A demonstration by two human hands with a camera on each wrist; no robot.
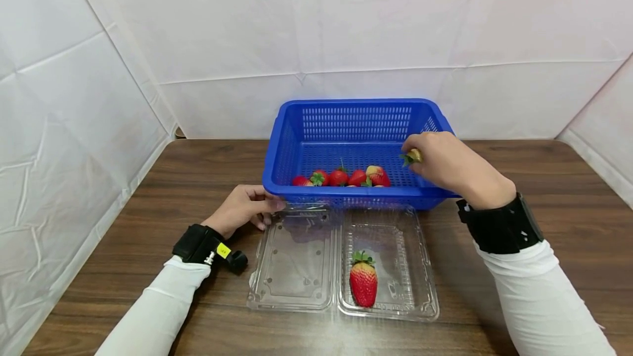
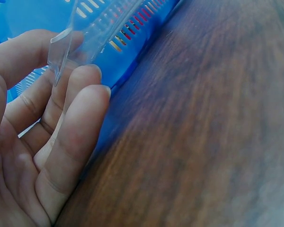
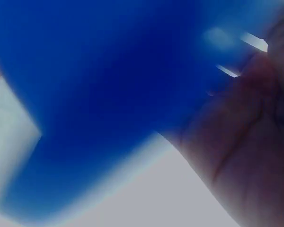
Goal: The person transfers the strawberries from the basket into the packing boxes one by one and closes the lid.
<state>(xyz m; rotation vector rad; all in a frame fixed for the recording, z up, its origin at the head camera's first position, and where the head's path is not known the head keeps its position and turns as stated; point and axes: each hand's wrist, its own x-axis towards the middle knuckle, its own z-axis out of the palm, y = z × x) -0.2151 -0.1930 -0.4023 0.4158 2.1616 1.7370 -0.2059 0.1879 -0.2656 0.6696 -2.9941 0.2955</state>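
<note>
My left hand (image 1: pixel 244 209) pinches the back left corner of an open clear plastic clamshell box (image 1: pixel 296 273); in the left wrist view the thumb and fingers are on either side of its thin plastic edge (image 2: pixel 61 47). Over the right end of a blue basket (image 1: pixel 356 192), my right hand (image 1: pixel 440 161) grips a strawberry (image 1: pixel 414 155), whose green leaves and pale top stick out past the fingers. One large red strawberry (image 1: pixel 363 284) lies in the box's right half, leaves toward the basket. Blue plastic fills much of the blurred right wrist view, beside the right palm (image 3: pixel 241 156).
Several more strawberries (image 1: pixel 338 177) lie along the near side inside the basket. The basket stands right behind the box on a brown wooden table (image 1: pixel 198 196). White sheeting (image 1: pixel 371 26) hangs behind the table and at both sides.
</note>
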